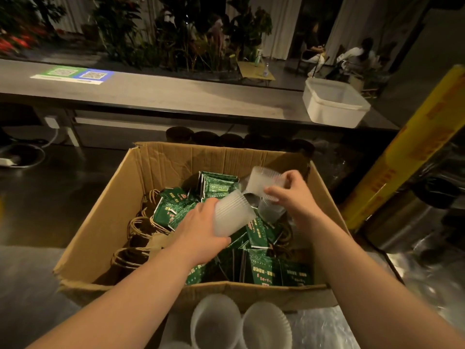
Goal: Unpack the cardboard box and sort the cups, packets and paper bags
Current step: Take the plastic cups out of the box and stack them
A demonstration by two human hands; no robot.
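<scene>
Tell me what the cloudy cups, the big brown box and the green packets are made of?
The cups look like thin plastic: frosted, see-through, with fine ridges down the sides. The box is brown corrugated cardboard, matte, creased and ragged at its edges. The green packets seem to be printed paper or foil with a slight shine; the picture does not show which.

Dim room — long grey counter [156, 93] before leafy plants [181, 31], pale curtains [284, 23] behind.
</scene>
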